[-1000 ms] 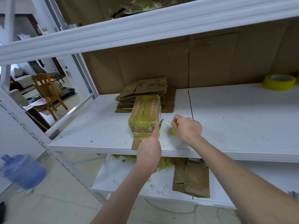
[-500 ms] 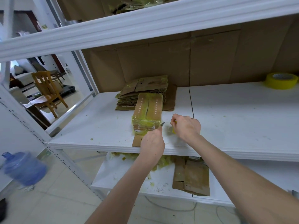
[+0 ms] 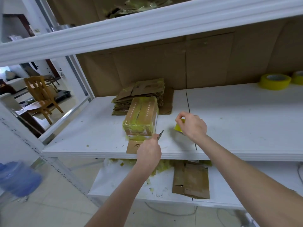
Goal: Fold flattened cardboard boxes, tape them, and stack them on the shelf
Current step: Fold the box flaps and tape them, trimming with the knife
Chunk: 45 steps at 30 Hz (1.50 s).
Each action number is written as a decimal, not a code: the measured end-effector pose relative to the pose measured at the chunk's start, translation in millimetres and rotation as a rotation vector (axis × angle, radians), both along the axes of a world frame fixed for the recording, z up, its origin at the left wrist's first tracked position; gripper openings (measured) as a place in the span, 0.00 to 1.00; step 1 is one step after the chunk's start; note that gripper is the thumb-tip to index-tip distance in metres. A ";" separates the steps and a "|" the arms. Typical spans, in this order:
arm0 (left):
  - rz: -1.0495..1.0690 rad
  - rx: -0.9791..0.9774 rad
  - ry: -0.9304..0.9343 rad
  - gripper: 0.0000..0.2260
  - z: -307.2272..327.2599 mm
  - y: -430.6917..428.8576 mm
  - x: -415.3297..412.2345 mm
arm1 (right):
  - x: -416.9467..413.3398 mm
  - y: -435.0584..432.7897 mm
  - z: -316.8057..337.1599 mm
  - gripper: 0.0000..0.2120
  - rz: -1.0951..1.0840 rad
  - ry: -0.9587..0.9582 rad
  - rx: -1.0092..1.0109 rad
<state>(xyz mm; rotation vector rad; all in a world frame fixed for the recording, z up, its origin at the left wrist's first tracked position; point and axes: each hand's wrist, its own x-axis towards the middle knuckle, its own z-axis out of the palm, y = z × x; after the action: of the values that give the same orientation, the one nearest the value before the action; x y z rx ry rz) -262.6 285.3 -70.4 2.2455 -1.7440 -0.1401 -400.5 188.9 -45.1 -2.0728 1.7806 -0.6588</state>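
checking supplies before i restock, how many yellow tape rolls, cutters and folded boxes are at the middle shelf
round yellow tape rolls: 3, two at back right, one gripped by the right hand
folded brown cardboard box wrapped in yellow tape: 1
thin grey-bladed cutter in the left hand: 1
total: 5

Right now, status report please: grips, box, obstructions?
Left grip holds cutter. Right grip holds tape roll. Taped box on shelf. Flattened stack behind it.
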 end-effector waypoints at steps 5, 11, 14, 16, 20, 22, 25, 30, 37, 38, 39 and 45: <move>-0.053 -0.140 0.045 0.16 -1.7 -13.8 -10.6 | -8.3 -8.3 -6.7 0.06 -0.058 -0.255 0.002; -0.167 0.010 0.079 0.25 -26.0 -53.7 -13.7 | -26.5 -5.8 -6.0 0.06 -0.077 -0.304 -0.047; -0.214 0.077 0.059 0.24 -33.7 -65.1 -15.6 | -36.5 -5.4 -6.8 0.06 -0.102 -0.311 -0.044; -0.219 -0.053 0.119 0.17 -27.0 -68.5 -19.1 | -41.4 -4.6 -6.4 0.06 -0.109 -0.317 -0.047; -0.219 -0.554 0.381 0.06 6.8 -68.4 -32.4 | -47.7 -3.5 -7.7 0.05 -0.125 -0.308 -0.058; -0.311 -0.555 0.425 0.06 19.6 -69.9 -39.6 | -47.5 -2.2 -9.1 0.05 -0.115 -0.300 -0.063; -0.346 -0.366 0.470 0.10 22.6 -74.0 -45.8 | -45.6 1.9 -9.3 0.05 -0.076 -0.304 -0.075; -0.219 -0.348 0.636 0.10 23.0 -74.4 -46.2 | -45.4 6.1 -8.6 0.05 -0.001 -0.311 -0.089; -0.172 -0.324 0.481 0.04 29.5 -71.6 -44.8 | -38.0 4.2 -5.0 0.12 0.045 -0.228 -0.109; -0.165 -0.313 0.418 0.05 30.2 -70.5 -45.2 | -36.9 4.1 -3.0 0.16 0.059 -0.242 -0.097; -0.165 -0.306 0.361 0.05 30.4 -69.7 -45.1 | -36.3 4.6 -0.2 0.19 0.077 -0.258 -0.088; -0.148 -0.210 0.243 0.10 30.1 -70.9 -38.9 | -34.9 6.1 1.0 0.12 0.125 -0.186 -0.134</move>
<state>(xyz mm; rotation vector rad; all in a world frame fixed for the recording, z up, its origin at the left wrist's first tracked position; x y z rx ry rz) -301.5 214.4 -40.3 1.8687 -1.7060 -0.2387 -435.3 195.0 -44.1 -2.1107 1.5296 -0.9231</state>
